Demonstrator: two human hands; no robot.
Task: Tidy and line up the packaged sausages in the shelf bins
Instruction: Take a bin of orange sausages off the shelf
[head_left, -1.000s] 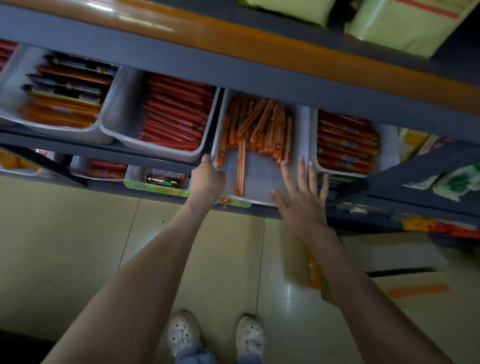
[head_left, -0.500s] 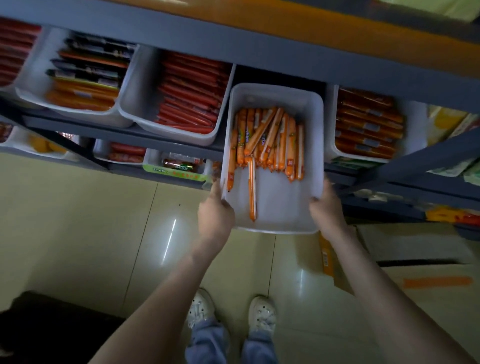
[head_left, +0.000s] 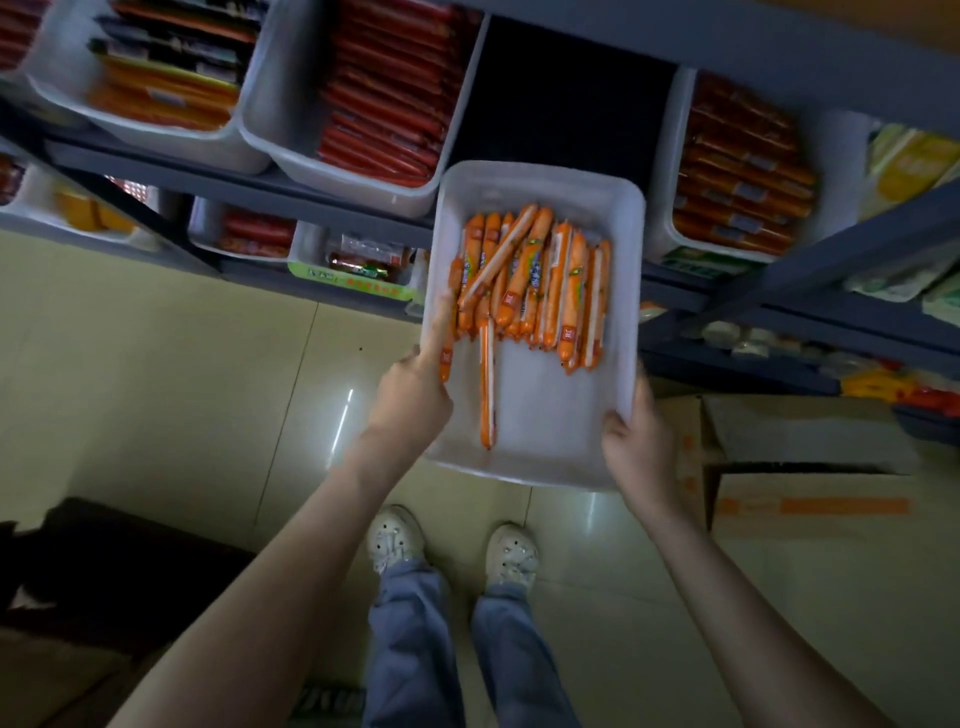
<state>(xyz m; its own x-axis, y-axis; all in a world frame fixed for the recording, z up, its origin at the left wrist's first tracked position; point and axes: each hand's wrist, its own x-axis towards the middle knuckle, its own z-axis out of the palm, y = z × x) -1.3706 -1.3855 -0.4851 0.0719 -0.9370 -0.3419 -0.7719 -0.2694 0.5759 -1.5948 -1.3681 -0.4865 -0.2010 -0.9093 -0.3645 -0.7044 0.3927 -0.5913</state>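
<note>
The person holds a white bin (head_left: 550, 410) with both hands in front of the shelf (head_left: 322, 189), above the tiled floor (head_left: 182, 364). The left hand (head_left: 410, 400) grasps the bin's left rim, with 1 digit stretched along the inside of that wall and touching an orange sausage there. The right hand (head_left: 636, 447) grasps the near right corner, thumb over the rim and fingers hidden underneath.

The orange packaged sausages (head_left: 535, 275) lie bunched in the far half of the bin, mostly lengthwise, with a few slanted across the pile. 1 lone sausage (head_left: 487, 384) lies apart from the bunch and reaches toward the near end, where the rest of the bottom is bare.

Behind the bin is a dark gap (head_left: 561, 98) in the shelf row. A bin of red sausages (head_left: 384, 98) sits to its left and another filled bin (head_left: 743, 171) to its right. A cardboard box (head_left: 810, 436) stands on the floor at the right.
</note>
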